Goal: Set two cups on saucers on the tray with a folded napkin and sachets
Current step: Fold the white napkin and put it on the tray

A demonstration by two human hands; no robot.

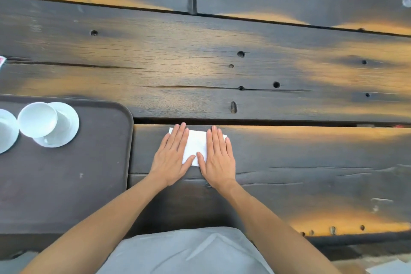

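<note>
Surface: dark, weathered wooden planks (200, 55) with knot holes and warm orange light patches; a gap between boards runs just beyond the work spot.
Tray: a dark brown tray (66, 184) lies at the near left, its right rim just beside the hands.
Cups: one white cup (37, 119) sits on a white saucer (64, 127) at the tray's far left; a second piece of white crockery (6, 130), cut by the frame edge, touches it on the left.
Napkin: a white napkin (195, 144) lies flat on the board to the right of the tray, off it, long axis running left to right.
Left hand: the left hand (172, 158) lies palm down, fingers straight and together, pressing the napkin's left end.
Right hand: the right hand (219, 158) presses the right end the same way; nothing is pinched.
Step, as I judge it: flattening a fold.
Key relation: the tray lies left of the napkin, so the left hand is nearer for carrying it across.
Sachets: a red-and-white scrap (1, 61) at the far left edge may be one; too little shows to tell.
</note>
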